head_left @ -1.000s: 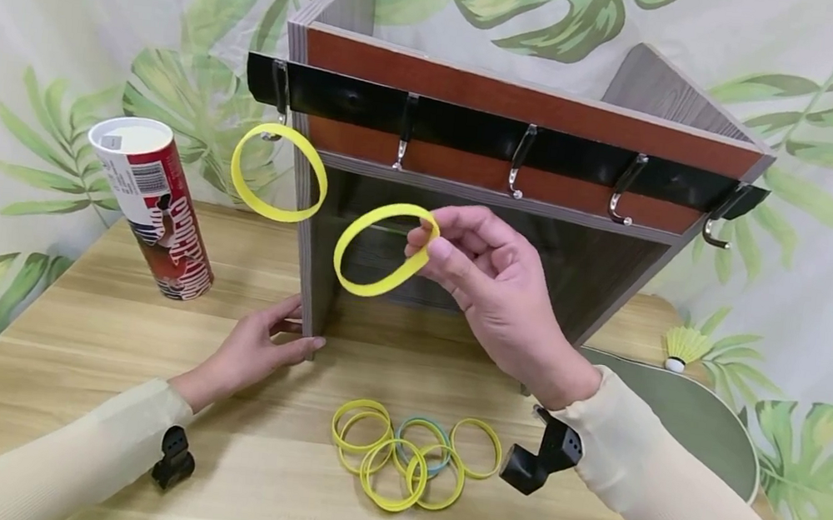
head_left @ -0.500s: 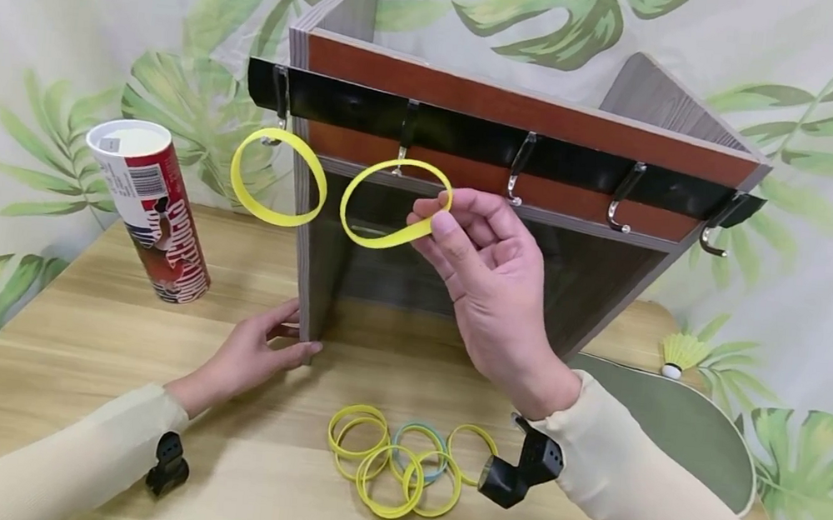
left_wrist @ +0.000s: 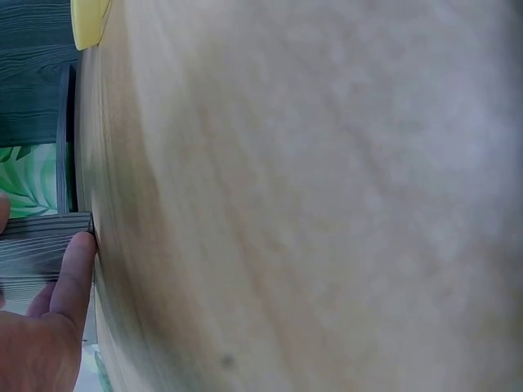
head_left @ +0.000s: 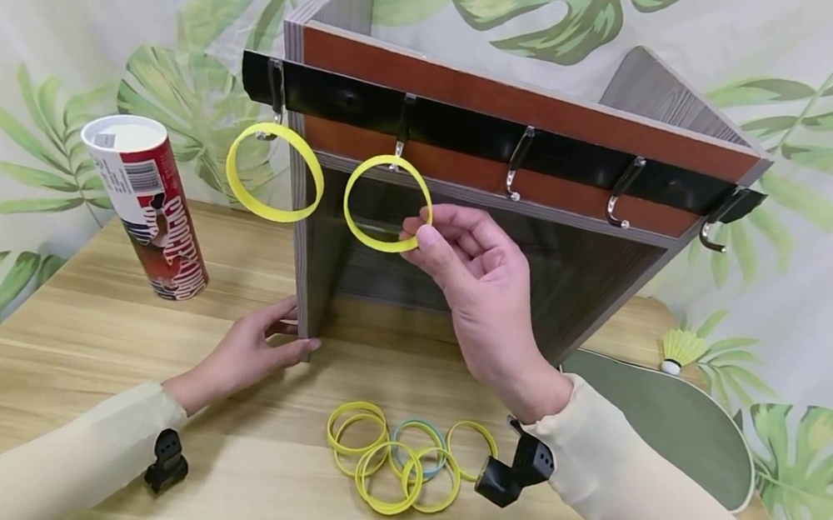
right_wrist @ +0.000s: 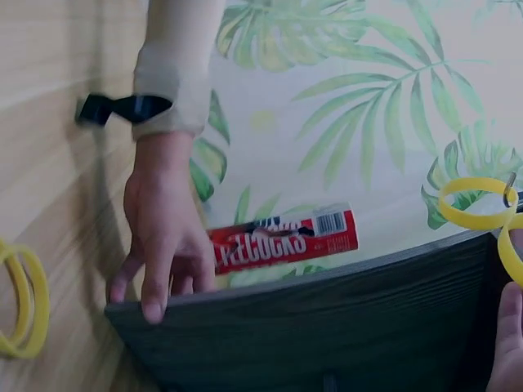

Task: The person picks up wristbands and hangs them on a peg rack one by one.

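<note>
My right hand (head_left: 484,300) pinches a yellow wristband (head_left: 377,245) between thumb and fingers. Its top edge is level with the tip of the second hook (head_left: 401,129) in the head view; whether they touch I cannot tell. Another yellow wristband (head_left: 273,215) hangs on the leftmost hook (head_left: 276,87). Low down, my left hand (head_left: 249,353) grips the left side panel (head_left: 301,257) of a grey wooden stand, thumb in front and fingers behind. That grip also shows in the left wrist view, around the panel's edge (left_wrist: 33,253).
Several yellow wristbands (head_left: 383,510) and a blue one (head_left: 418,421) lie overlapping on the table (head_left: 252,479). A red shuttlecock tube (head_left: 170,236) stands at left. At right are a yellow shuttlecock (head_left: 682,348) and a flat green oval (head_left: 664,426). Three further hooks (head_left: 518,165) continue rightward.
My right hand has lifted the wristband from below the rail to the second hook's level, then turned it so that it faces forward more roundly. The left hand stays on the panel.
</note>
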Motion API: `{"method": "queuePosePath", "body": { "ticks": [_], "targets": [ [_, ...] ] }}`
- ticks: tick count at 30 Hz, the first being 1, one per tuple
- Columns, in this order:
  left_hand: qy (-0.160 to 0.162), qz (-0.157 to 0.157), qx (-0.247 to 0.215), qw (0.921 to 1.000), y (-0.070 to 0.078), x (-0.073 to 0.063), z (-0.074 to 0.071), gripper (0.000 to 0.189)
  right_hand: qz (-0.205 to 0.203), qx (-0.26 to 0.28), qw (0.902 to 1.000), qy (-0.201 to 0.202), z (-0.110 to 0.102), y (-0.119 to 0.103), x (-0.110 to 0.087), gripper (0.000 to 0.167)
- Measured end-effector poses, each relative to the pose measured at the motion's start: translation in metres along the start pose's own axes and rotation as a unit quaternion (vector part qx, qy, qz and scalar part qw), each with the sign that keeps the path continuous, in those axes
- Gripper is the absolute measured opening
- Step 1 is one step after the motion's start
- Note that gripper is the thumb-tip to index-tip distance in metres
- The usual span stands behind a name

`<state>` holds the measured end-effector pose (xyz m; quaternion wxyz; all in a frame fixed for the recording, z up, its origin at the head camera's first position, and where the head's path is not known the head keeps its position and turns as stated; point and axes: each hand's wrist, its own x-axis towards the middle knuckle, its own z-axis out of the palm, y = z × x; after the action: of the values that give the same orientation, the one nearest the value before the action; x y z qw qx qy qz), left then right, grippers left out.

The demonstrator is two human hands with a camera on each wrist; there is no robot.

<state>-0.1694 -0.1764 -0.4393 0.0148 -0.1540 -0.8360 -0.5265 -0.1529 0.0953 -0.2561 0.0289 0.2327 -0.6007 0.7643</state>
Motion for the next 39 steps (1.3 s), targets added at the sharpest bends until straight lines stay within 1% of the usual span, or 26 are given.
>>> {"method": "queuePosePath", "body": {
  "ticks": [5, 12, 15, 17, 19, 21, 24, 27, 29, 31, 34, 35, 37, 39],
  "targets": [
    [-0.003, -0.004, -0.001, 1.0, 0.0, 0.0, 0.0, 0.066, 0.003, -0.023, 0.9996, -0.015, -0.004, 0.002, -0.001, 0.022],
    [-0.002, -0.001, 0.0, 1.0, -0.001, 0.001, 0.001, 0.066, 0.012, -0.013, 0.9984, -0.053, -0.014, 0.01, -0.001, 0.03],
    [-0.004, -0.002, -0.005, 1.0, -0.001, 0.001, 0.001, 0.066, 0.031, -0.016, 0.9969, -0.071, -0.02, 0.02, -0.002, 0.031],
    [-0.004, -0.003, -0.007, 1.0, -0.001, 0.0, 0.0, 0.066, 0.051, -0.033, 0.9948, -0.082, -0.025, 0.028, -0.003, 0.029],
    [-0.003, -0.004, -0.007, 1.0, 0.0, -0.001, -0.001, 0.066, 0.073, -0.055, 0.9909, -0.099, -0.029, 0.038, -0.004, 0.027],
    [-0.002, -0.004, -0.006, 1.0, 0.001, -0.001, -0.002, 0.065, 0.098, -0.083, 0.9842, -0.122, -0.035, 0.047, -0.006, 0.024],
    [0.002, -0.004, 0.002, 1.0, 0.002, -0.002, -0.003, 0.064, 0.131, -0.129, 0.9673, -0.175, -0.043, 0.06, -0.009, 0.02],
    [0.006, -0.003, 0.009, 0.9999, 0.002, -0.003, -0.004, 0.063, 0.141, -0.179, 0.9427, -0.243, -0.052, 0.071, -0.012, 0.017],
    [0.006, -0.005, 0.009, 0.9999, 0.003, -0.003, -0.004, 0.063, 0.142, -0.214, 0.9223, -0.289, -0.058, 0.077, -0.015, 0.016],
    [0.004, -0.005, 0.007, 1.0, 0.003, -0.002, -0.003, 0.064, 0.15, -0.244, 0.8998, -0.329, -0.064, 0.083, -0.02, 0.015],
    [0.001, -0.005, 0.006, 1.0, 0.002, -0.001, -0.002, 0.064, 0.177, -0.275, 0.8648, -0.381, -0.07, 0.089, -0.028, 0.017],
    [0.001, -0.004, 0.005, 1.0, 0.002, -0.001, -0.001, 0.064, 0.188, -0.278, 0.8546, -0.396, -0.071, 0.09, -0.03, 0.018],
    [0.0, -0.003, 0.005, 1.0, 0.002, 0.0, -0.001, 0.065, 0.209, -0.286, 0.8366, -0.418, -0.073, 0.093, -0.035, 0.02],
    [-0.001, -0.002, 0.004, 1.0, 0.001, 0.0, 0.0, 0.065, 0.225, -0.287, 0.8226, -0.436, -0.074, 0.095, -0.04, 0.021]
  ]
}}
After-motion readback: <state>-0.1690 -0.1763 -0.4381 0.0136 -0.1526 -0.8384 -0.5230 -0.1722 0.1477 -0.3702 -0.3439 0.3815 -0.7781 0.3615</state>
